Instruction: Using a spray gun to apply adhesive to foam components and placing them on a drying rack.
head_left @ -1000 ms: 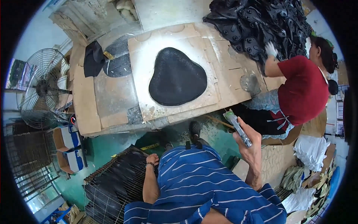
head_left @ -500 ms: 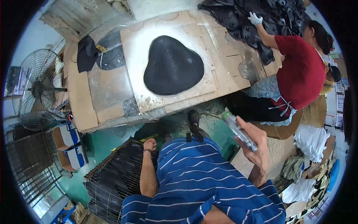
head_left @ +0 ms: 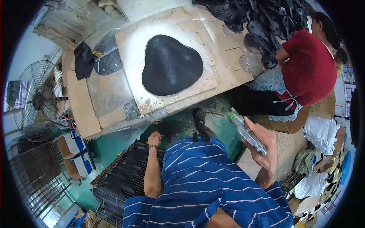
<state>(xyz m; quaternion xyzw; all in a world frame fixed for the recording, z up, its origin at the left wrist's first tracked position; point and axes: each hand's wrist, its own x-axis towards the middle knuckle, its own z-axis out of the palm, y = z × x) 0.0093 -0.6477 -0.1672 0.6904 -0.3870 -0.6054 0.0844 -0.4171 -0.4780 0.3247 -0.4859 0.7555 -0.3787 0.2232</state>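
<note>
My right hand [head_left: 263, 140] is wrapped round a silver spray gun [head_left: 249, 133] with a green end, held up in front of my right side. A thin hose [head_left: 215, 113] shows near its green end. My left hand [head_left: 154, 139] is closed in a loose fist, with nothing visible in it, above a wire rack [head_left: 114, 162] of black sheets. On the table beyond lies a rounded, three-lobed black pad [head_left: 173, 66], with a pale speckled streak down its middle. It rests on a board [head_left: 131, 45] dusted white around the pad. Neither hand touches the pad.
Cardboard covers the worktable [head_left: 85, 121]; dark pieces [head_left: 84, 60] lie at its left. A co-worker [head_left: 310, 72] in red stands at the right by heaped black moulded parts [head_left: 262, 36]. A large fan [head_left: 39, 99] stands left, open boxes [head_left: 71, 154] below it. White bags [head_left: 321, 135] lie right.
The view has shifted slightly. My left hand is a little higher; the right still holds the spray gun. The co-worker's gloved hand has gone out of sight. The pad's pale streak looks stronger.
</note>
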